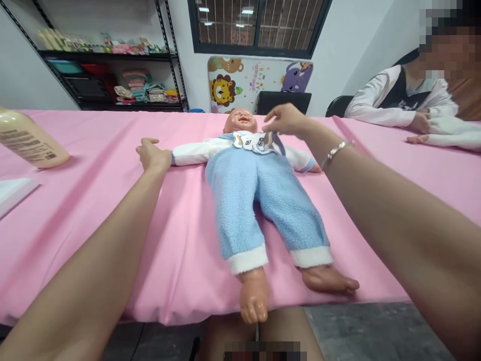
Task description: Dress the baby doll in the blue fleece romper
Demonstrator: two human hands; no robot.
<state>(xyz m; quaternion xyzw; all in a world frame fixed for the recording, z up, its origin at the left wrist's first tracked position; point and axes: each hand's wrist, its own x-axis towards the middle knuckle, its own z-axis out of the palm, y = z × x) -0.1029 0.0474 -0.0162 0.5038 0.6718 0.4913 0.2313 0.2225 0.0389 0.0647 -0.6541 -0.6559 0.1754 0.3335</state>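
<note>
A baby doll (259, 190) in blue fleece overalls and a white long-sleeved top lies on its back on the pink table cover (93, 200), head away from me, bare feet at the near edge. My left hand (152, 154) is closed round the end of the doll's outstretched arm, hiding the doll's hand. My right hand (285, 120), with a silver bracelet on the wrist, pinches the blue overall strap at the doll's shoulder, just beside the bib under its chin.
A cream lotion bottle (28, 140) lies at the far left, with a white flat object (13, 193) below it. Another person (413, 100) in a white top rests both arms on the table at the right. Shelves (112, 75) with folded items stand behind.
</note>
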